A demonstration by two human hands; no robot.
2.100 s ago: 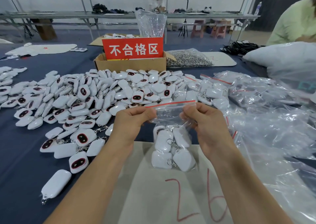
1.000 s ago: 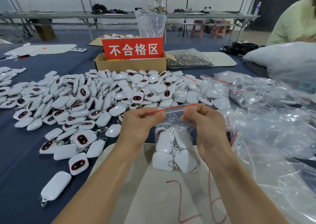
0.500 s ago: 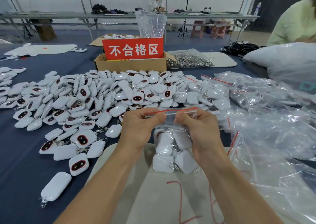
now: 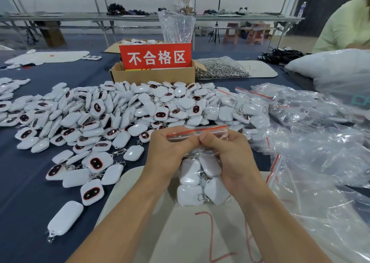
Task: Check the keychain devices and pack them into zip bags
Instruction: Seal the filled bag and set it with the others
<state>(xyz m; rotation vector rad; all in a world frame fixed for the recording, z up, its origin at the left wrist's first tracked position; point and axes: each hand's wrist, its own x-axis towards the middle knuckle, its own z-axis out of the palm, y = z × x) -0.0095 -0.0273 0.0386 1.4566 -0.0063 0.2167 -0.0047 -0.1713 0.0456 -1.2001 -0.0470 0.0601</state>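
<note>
A clear zip bag (image 4: 201, 184) with a red-lined seal strip hangs in front of me, filled with several white keychain devices. My left hand (image 4: 170, 152) and my right hand (image 4: 230, 154) both pinch the seal strip at the bag's top, thumbs almost touching at the middle. The bag's bottom rests on a beige mat (image 4: 180, 232) marked with red numbers. A large pile of loose white keychain devices (image 4: 120, 118), some showing dark red-rimmed faces, covers the blue table beyond and to the left.
A cardboard box (image 4: 152, 76) with a red sign stands behind the pile. Filled and unfilled zip bags (image 4: 310, 142) spread to the right. A bag of metal rings (image 4: 222, 68) lies at the back right. Another person in a light green sleeve (image 4: 344, 26) sits far right.
My two hands have slid together along the seal strip, from its two ends to the middle. The bag has sunk slightly toward the mat.
</note>
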